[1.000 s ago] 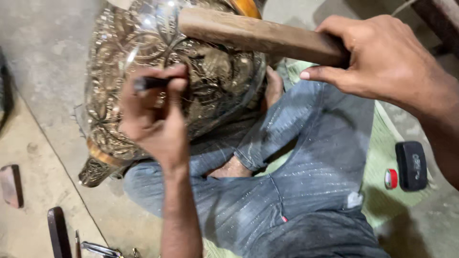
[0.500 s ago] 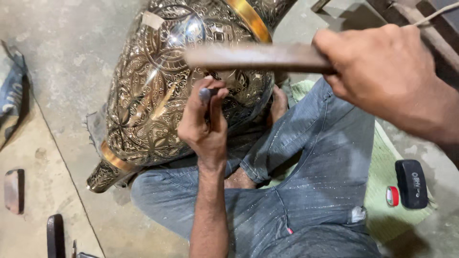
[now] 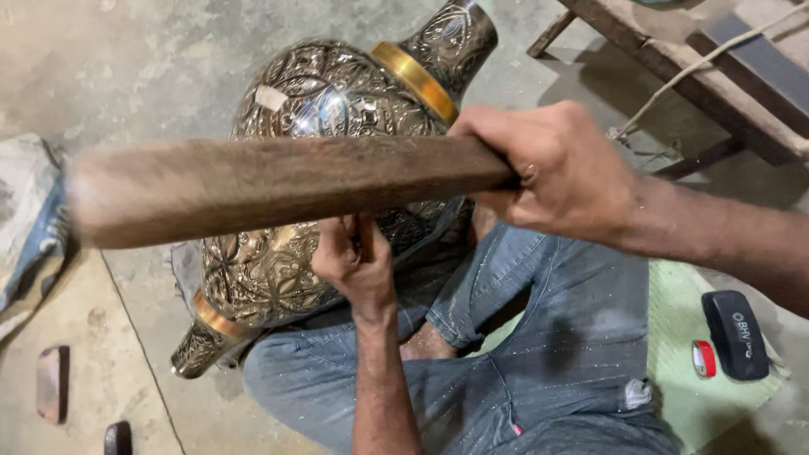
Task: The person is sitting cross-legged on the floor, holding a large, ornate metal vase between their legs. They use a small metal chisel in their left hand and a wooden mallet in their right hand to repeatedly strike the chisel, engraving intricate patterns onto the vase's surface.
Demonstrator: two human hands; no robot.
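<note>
Concrete floor, mallet (image 3: pixel 278 190) gripped in right hand (image 3: pixel 552 173) fingers

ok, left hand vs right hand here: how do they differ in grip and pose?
The right hand is wrapped in a full fist around the wooden mallet handle, raised above the engraved metal vase. The left hand sits lower, against the vase wall, fingers pinched; whatever it holds is hidden. The right hand shows its back, with the forearm coming in from the right; the left forearm comes up from below. Both are bare and work over the same vase.
</note>
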